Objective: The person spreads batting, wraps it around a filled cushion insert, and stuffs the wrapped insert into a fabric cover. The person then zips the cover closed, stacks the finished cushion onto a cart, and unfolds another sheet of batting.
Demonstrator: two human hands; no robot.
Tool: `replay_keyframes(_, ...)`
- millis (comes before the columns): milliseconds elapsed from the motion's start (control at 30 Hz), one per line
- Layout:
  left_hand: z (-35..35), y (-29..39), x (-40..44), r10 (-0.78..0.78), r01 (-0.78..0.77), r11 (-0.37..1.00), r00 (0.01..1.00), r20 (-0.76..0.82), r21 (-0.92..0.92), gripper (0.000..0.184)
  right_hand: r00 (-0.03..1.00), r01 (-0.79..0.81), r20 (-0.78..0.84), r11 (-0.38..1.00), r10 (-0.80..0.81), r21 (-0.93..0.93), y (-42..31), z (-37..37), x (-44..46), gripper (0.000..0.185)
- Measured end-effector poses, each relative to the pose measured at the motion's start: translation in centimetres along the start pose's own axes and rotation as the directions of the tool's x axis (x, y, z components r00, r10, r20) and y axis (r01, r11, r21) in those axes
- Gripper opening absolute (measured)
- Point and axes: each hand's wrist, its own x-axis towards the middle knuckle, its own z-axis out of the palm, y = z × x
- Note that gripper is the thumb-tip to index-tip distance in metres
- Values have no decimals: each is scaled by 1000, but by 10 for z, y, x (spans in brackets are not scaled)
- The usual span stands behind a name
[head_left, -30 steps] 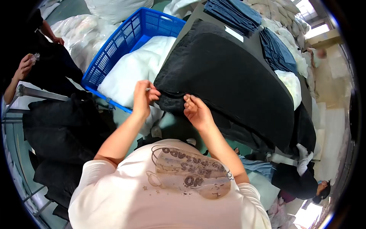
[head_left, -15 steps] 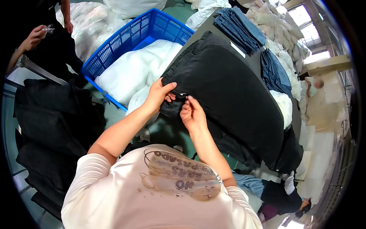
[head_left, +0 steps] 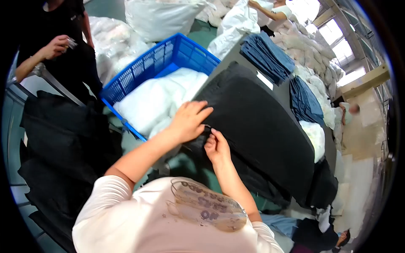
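A thick, dark black cloth item (head_left: 253, 126) lies across the grey table in front of me; its exact kind I cannot tell. My left hand (head_left: 190, 120) rests on its near left corner, fingers spread over the surface. Just to the right, my right hand (head_left: 217, 145) pinches the cloth's near edge between thumb and fingertips. A small dark piece sits between the two hands, too small to name. Below that edge more black cloth hangs down.
Left of the table stands a blue crate (head_left: 139, 67) holding white padded material (head_left: 160, 92). Folded jeans (head_left: 265, 57) lie at the table's far side. A stack of black cloth (head_left: 63, 139) is at far left, near a standing person (head_left: 63, 25). Other people appear at right.
My left hand has opened from its grip at the corner and now lies spread on the cloth, closer to my right hand. The view has tilted, so everything sits lower.
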Motion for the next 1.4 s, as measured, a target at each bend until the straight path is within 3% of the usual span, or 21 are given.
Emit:
replay_keyframes(67,15,-1,1,28,-21,984,999,-39,177,62,1000,3,22,999,-2,-36,3,-4,6,19)
replay_keyframes(100,20,-2,2,31,-21,984,998,-53,179,62,1000,-2,12,1000,3,-24,5,-2,6,19)
replay_keyframes(500,21,11,-17,-111,117,984,993,-46,136,71,999,-24,40,999,24,23,14,-3,18,2)
replay_keyframes(633,10,18,-21,-127,136,984,988,-83,114,74,995,-94,46,983,87,158,14,-2,26,9)
replay_keyframes(733,11,13,-22,-123,122,992,992,-40,-25,74,994,-106,40,970,100,218,14,14,26,13)
replay_keyframes(900,18,-7,-26,-102,100,993,994,-26,-61,67,998,-60,10,990,59,131,36,30,37,16)
replay_keyframes(1000,9,-20,-31,-47,51,995,998,43,-81,64,995,-102,-6,992,102,68,37,24,32,17)
replay_keyframes(1167,10,-24,-28,11,-9,995,1000,15,-95,57,990,-138,-19,990,138,30,27,20,29,18)
replay_keyframes(1267,10,-29,-26,23,-23,999,1000,-1,24,56,989,-146,-18,988,147,40,34,35,33,17)
replay_keyframes(1400,-10,-30,-21,67,-87,985,988,136,150,62,987,-87,116,974,113,-208,31,15,20,8)
